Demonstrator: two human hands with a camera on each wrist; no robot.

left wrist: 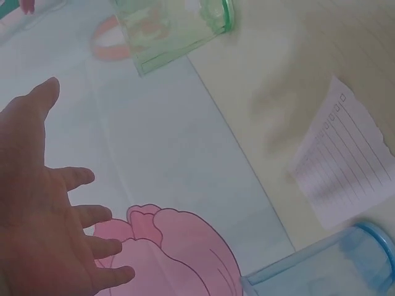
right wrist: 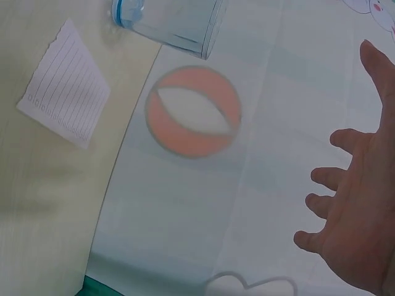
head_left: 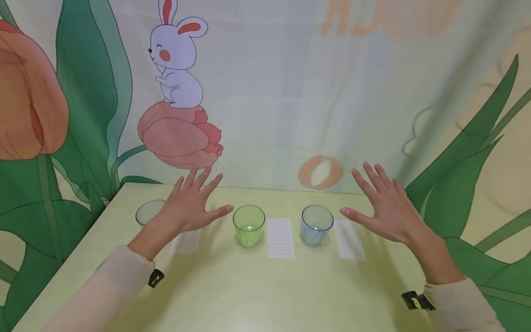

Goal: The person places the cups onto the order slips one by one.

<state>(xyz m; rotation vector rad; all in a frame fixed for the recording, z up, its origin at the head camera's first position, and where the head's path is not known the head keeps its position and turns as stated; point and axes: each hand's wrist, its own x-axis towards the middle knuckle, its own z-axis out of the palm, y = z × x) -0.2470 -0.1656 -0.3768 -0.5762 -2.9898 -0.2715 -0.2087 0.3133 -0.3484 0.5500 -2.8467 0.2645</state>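
Both hands hover above the table with fingers spread, holding nothing. My left hand (head_left: 186, 207) is over the left side, between a clear blue-rimmed glass (head_left: 147, 213), which it partly hides, and a green glass (head_left: 249, 226). Beneath that hand lies a lined paper slip (head_left: 185, 241). My right hand (head_left: 390, 210) is to the right of a blue glass (head_left: 316, 226) and above another lined slip (head_left: 350, 240). A further slip (head_left: 280, 238) lies between the green and blue glasses. In the left wrist view, the spread left hand (left wrist: 49, 216) touches nothing; likewise the right hand (right wrist: 358, 203) in its view.
A pale yellow-green table (head_left: 265, 290) carries the glasses and slips. Behind it hangs a printed cloth (head_left: 265, 92) with a rabbit, tulips and leaves. Dark bands (head_left: 156, 278) sit at both sleeve cuffs.
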